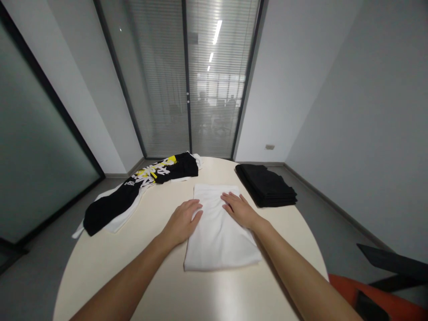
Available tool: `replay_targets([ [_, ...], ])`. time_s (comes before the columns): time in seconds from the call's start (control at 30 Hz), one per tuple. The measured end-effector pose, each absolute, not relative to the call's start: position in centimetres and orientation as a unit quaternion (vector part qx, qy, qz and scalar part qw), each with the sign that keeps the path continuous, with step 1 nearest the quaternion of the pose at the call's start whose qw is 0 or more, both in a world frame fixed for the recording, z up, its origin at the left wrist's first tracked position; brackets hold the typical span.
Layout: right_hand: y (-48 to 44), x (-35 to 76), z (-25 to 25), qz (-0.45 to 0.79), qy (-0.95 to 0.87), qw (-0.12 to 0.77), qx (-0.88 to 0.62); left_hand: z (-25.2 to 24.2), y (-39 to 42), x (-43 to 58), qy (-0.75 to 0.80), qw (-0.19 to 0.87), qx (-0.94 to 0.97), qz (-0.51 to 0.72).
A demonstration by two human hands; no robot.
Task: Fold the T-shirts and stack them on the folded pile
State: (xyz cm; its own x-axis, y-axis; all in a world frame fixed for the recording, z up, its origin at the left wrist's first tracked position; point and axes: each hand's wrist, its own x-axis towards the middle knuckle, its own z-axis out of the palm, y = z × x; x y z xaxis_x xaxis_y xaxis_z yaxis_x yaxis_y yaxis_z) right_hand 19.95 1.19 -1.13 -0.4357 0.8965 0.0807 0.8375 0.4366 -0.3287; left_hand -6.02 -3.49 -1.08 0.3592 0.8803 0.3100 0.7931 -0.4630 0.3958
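A white cloth garment [217,240], folded into a rough rectangle, lies flat on the table before me; its exact kind does not show. Along its left edge rests my left hand [183,219], fingers stretched out and partly over the cloth. My right hand [241,209] lies flat on the upper right part of the garment, fingers spread. Soft creases run down the cloth between the hands. Neither hand grips anything.
The round cream table [157,285] carries a stack of folded black clothes [267,185] at the back right. Black and white shirts [123,198] with yellow print lie spread at the left. An orange chair [374,296] stands at the lower right, beside the table edge.
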Motion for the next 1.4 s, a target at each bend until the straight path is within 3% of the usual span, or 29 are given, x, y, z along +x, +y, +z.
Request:
replay_targets([
  [0.23, 1.0, 21.2, -0.7, 0.03, -0.801, 0.208, -0.56, 0.2, -5.0, -5.6, 0.591, 0.099, 0.77, 0.221],
  [0.33, -0.2, 22.0, -0.6, 0.056, -0.808, 0.184, -0.557, 0.4, -4.7, -6.1, 0.613, 0.141, 0.747, 0.217],
  [0.63, -0.9, 21.5, -0.5, 0.156, -0.784, 0.074, -0.597, -1.9, -2.6, -5.6, 0.566, 0.12, 0.777, 0.247],
  [0.9, 2.4, 21.3, -2.1, 0.134, -0.779, 0.114, -0.602, -2.4, -0.5, -6.6, 0.559, 0.101, 0.766, 0.302],
  [1.0, 2.8, 21.5, -2.5, 0.119, -0.778, 0.174, -0.592, -1.6, -1.2, -7.8, 0.559, 0.157, 0.757, 0.299],
  [1.13, 1.6, 22.3, -1.0, 0.099, -0.724, 0.241, -0.639, 0.0, -2.3, -9.8, 0.54, 0.306, 0.738, 0.264],
  [1.27, -0.9, 23.1, 2.4, 0.224, -0.673, 0.163, -0.686, 1.5, -2.9, -11.1, 0.471, 0.465, 0.725, 0.191],
  [1.4, -3.5, 23.6, 4.4, 0.385, -0.671, 0.11, -0.625, 2.6, -3.6, -11.2, 0.476, 0.5, 0.715, 0.117],
])
